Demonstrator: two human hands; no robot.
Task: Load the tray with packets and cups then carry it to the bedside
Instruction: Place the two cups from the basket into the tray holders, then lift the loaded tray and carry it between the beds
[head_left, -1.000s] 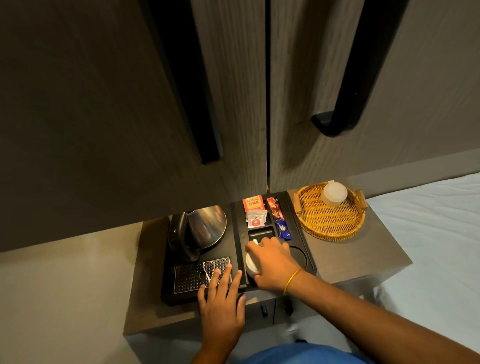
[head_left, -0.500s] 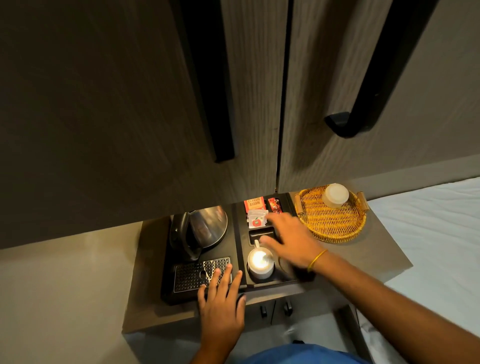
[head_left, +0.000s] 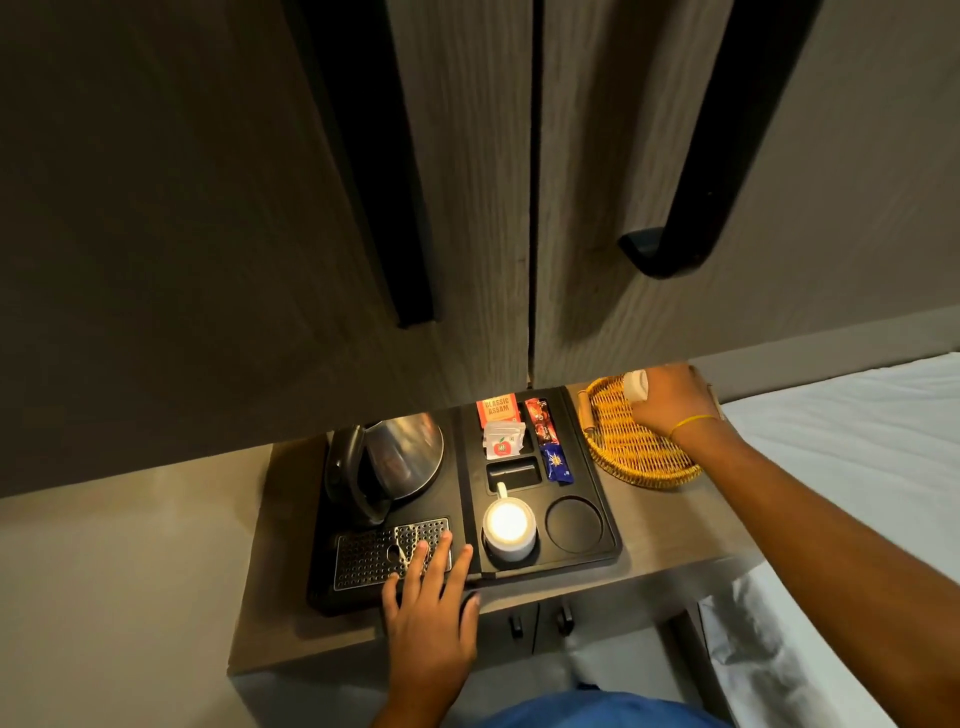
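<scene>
Black tray (head_left: 613, 540) sits on a wood-look side table (head_left: 670, 525), centre of frame, with a kettle (head_left: 400, 457) at its 9 o'clock side on the same black base. A white cup (head_left: 510, 526) stands upright in the tray's near-left round well, handle pointing to 12 o'clock; the round well just at its 3 o'clock holds nothing. Packets fill the far slots: orange tea packet (head_left: 497, 409) at 12 o'clock, white sachet (head_left: 503, 440) just below it, red stick (head_left: 539, 419) and blue stick (head_left: 557, 464) in the long slot at 1 o'clock.

Left hand (head_left: 428, 605) lies flat at 6 o'clock, fingers spread, tips resting on the metal drip grate (head_left: 363, 553) and the tray's near-left edge; it grips nothing.

Right hand (head_left: 670, 402) reaches to 2 o'clock over the wicker basket (head_left: 636, 462), which sits on the table just beside the tray's right edge. Fingers are curled round a second white cup (head_left: 638, 385) at the basket's far rim; only the cup's left part shows past the fingers. Can't tell if the cup is lifted or resting in the basket. Yellow band (head_left: 691, 422) on that wrist.

White bed sheet (head_left: 857, 441) at 3 o'clock, beside the table.
</scene>
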